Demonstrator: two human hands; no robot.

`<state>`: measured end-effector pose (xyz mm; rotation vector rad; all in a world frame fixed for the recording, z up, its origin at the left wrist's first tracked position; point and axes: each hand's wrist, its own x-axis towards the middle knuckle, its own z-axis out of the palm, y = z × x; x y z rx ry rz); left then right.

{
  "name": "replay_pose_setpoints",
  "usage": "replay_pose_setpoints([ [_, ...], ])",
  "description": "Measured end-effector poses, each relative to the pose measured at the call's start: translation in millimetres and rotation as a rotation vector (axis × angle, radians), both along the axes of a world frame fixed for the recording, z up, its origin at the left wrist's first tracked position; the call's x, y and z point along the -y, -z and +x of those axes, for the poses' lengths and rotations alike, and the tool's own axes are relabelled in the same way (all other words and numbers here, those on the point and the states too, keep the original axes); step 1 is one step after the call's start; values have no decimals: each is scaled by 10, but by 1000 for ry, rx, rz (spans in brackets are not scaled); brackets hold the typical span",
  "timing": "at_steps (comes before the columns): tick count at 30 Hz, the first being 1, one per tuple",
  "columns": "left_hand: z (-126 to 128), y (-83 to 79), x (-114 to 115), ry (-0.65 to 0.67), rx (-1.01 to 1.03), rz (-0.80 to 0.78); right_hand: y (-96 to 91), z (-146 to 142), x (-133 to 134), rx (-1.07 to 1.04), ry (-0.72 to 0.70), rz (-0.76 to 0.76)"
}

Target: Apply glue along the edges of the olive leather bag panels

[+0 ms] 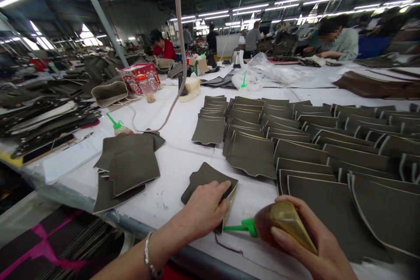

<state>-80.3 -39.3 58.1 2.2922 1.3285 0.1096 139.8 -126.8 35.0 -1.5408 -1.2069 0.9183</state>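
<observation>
My right hand (pixel 315 236) is wrapped round a glue bottle (pixel 285 223), a soft squeeze bottle with amber contents and a green nozzle. It is tilted on its side, and the nozzle tip points left to the lower edge of a dark olive leather piece (pixel 203 179). My left hand (pixel 210 205) lies on that piece, fingers stretched over its top near the right edge, thumb apart from them. A pale yellowish strip shows along that edge. The tip's contact with the edge cannot be made out. Left of my hands is a small pile of similar leather pieces (pixel 134 164).
Overlapping rows of olive leather pieces (pixel 302 153) cover the right side of the white table (pixel 173 157). A second green-nozzled bottle (pixel 121 127), a hose (pixel 180 52), a red-lidded cup (pixel 146 87) and plastic wrap (pixel 262 72) stand farther back. Other people work beyond.
</observation>
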Motion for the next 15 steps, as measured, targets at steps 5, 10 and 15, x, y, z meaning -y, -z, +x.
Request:
replay_pose_setpoints([
  [5,2,-17,15,-2,-7,-6,40,72,-6,32,-61,2],
  [10,3,-12,18,-8,-9,-13,-29,-52,42,-15,20,-3],
  [15,-1,8,32,0,-18,9,-52,-18,38,21,1,3],
])
